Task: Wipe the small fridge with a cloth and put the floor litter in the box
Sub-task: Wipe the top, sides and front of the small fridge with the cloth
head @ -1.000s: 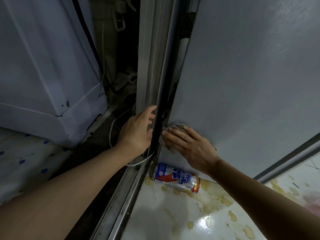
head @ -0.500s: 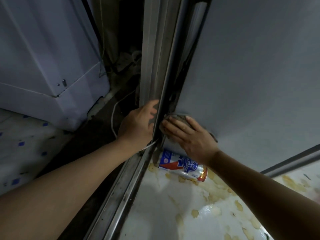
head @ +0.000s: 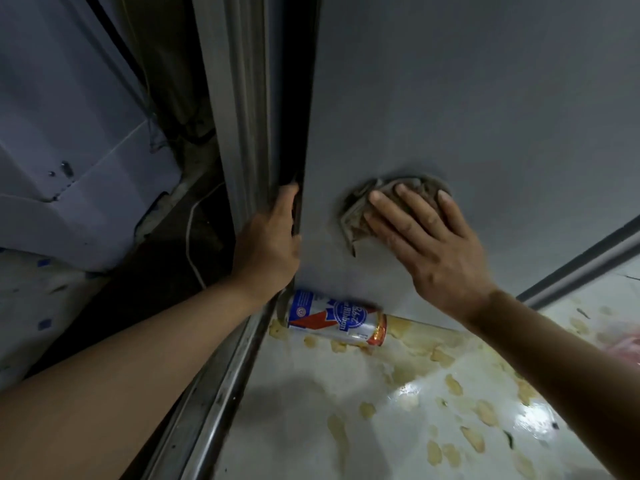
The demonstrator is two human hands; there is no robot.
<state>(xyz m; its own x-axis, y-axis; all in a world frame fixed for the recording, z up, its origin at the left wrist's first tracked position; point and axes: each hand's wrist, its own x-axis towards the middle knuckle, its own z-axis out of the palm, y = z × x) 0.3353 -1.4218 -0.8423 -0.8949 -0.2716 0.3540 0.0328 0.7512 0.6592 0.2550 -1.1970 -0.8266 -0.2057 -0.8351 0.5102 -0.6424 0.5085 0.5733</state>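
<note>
Your right hand [head: 429, 244] lies flat against the grey side panel of the small fridge [head: 467, 109], right of centre in the frame, with its fingers [head: 412, 206] spread and stretched out. Under them is the cloth [head: 360, 209], a crumpled brownish-grey rag pressed against the panel. It bunches out past your fingertips toward the upper left and trails a loose corner down below your index finger; your palm sits lower right of it, on bare panel.

Your left hand [head: 270, 244] is at the centre of the frame, on the fridge's left edge. Its fingers are pressed together and curl into the dark gap between the fridge and the metal door frame [head: 239, 109], so their tips are hidden.

Just below both wrists, a beer can [head: 334, 318] lies on its side on the stained white floor [head: 346, 427], close against the foot of the fridge. It is apart from both hands. At the upper left stands a white appliance [head: 62, 140], with a thin white cord [head: 192, 244] beside it.
</note>
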